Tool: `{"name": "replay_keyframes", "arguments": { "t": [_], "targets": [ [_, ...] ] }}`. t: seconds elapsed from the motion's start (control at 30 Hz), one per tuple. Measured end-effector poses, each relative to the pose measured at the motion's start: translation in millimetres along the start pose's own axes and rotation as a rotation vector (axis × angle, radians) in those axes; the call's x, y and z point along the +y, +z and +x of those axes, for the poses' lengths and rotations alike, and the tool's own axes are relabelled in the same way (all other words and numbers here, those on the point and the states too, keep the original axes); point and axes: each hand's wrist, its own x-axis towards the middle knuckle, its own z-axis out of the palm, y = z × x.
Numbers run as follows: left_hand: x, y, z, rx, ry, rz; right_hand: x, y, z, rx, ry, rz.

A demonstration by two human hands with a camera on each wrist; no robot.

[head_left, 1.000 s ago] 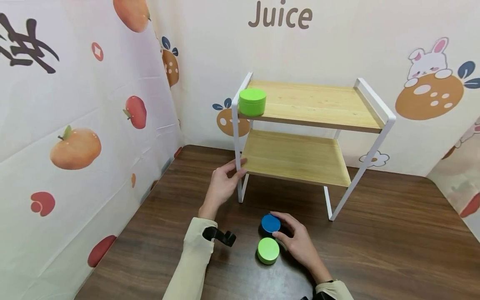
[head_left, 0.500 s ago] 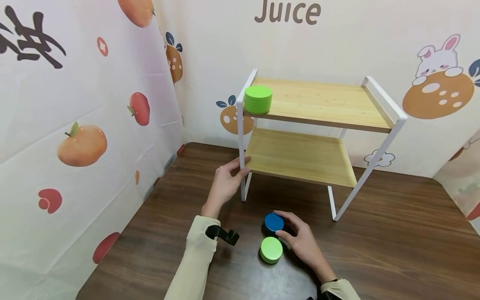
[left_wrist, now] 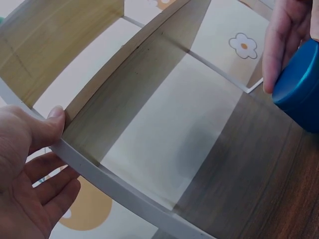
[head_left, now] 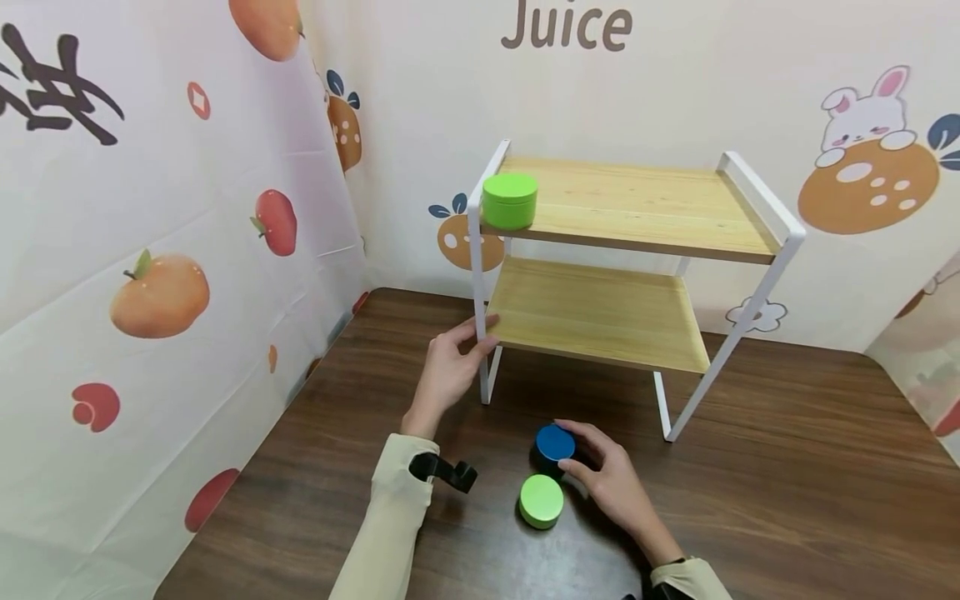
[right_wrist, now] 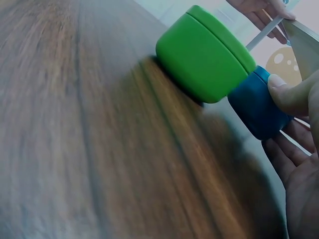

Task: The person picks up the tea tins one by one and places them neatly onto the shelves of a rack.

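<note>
My left hand (head_left: 447,367) grips the white left front post of a two-tier shelf rack (head_left: 600,321), at the height of the lower board. In the left wrist view its thumb (left_wrist: 50,127) lies against the frame by the board's edge, with the fingers on the other side. My right hand (head_left: 611,479) pinches a round blue tin (head_left: 555,443) between thumb and fingers, low over the table. Just nearer to me stands a round green tin (head_left: 541,502). Through the right wrist view, the green tin (right_wrist: 204,55) partly overlaps the blue tin (right_wrist: 259,107).
Another green tin (head_left: 510,202) sits at the left front corner of the upper board (head_left: 630,200). The rack stands on a dark wooden table (head_left: 810,467), with its right front leg (head_left: 705,404) beyond my right hand. Printed cloth walls (head_left: 420,108) enclose the back and sides.
The blue tin has shifted slightly right, away from the nearer green tin, with my right hand. My left hand keeps its grip on the post. The head view has swayed a little.
</note>
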Motion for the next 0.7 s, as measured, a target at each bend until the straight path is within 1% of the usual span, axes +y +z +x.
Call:
{"name": "replay_keyframes", "arguments": {
  "t": [0.37,0.53,0.7],
  "targets": [
    [2.8,3.5,2.1,0.005,-0.005,0.009,-3,-12,4,0.009,-0.050,0.009],
    [3.6,3.8,1.6,0.020,-0.005,0.002,-6,-15,7,0.007,-0.049,-0.011],
    [0.8,4.3,1.2,0.026,0.003,0.004,-9,-18,8,0.006,-0.045,-0.028]
  ]
}}
